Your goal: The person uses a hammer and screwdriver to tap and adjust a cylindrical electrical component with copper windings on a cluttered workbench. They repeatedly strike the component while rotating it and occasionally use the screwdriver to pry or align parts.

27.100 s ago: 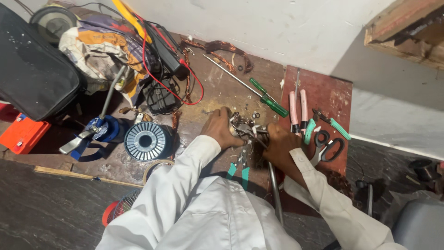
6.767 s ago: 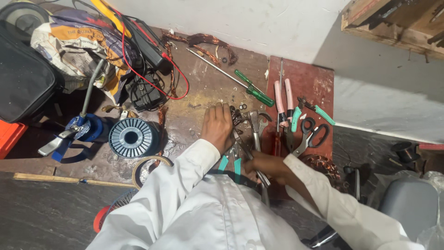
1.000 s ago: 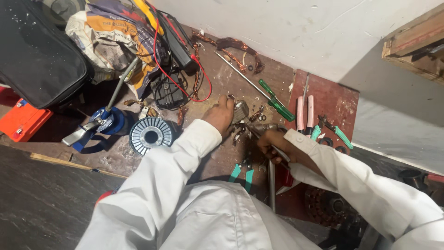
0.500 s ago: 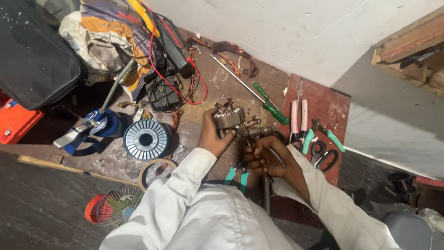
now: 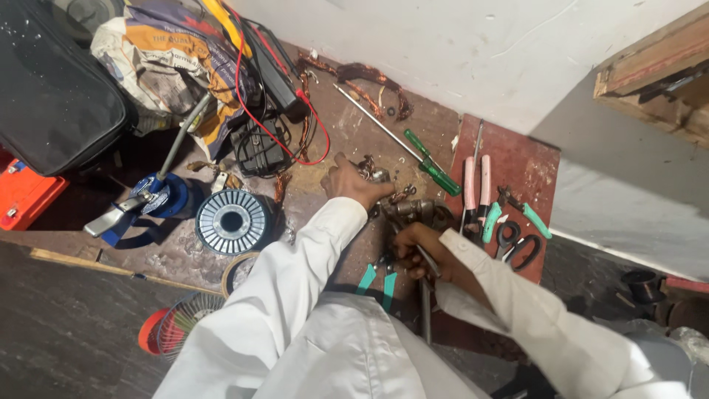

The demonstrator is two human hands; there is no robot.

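My left hand (image 5: pixel 353 185) lies low on the brown workboard (image 5: pixel 332 125), its fingers curled over a small metal motor part (image 5: pixel 368 168). Just right of it sits a grey metal motor body (image 5: pixel 419 212) with copper wire ends. My right hand (image 5: pixel 419 250) is closed around a thin metal tool (image 5: pixel 428 260) right below that body. A long steel rod (image 5: pixel 426 314) runs down from the hand towards me. Teal-handled pliers (image 5: pixel 377 279) lie beside my right hand, between my white sleeves.
A green-handled screwdriver (image 5: pixel 430 166), pink-handled pliers (image 5: pixel 476 185), teal cutters (image 5: pixel 521 214) and black scissors (image 5: pixel 517 245) lie to the right. To the left are a wire spool (image 5: pixel 233 222), a blue stand (image 5: pixel 151 199), a black meter (image 5: pixel 258 151), a black bag (image 5: pixel 52 89) and an orange box (image 5: pixel 22 199).
Half a second ago my left hand held the metal part lifted; now it is down on the board and further left. My right hand has stayed below the motor body.
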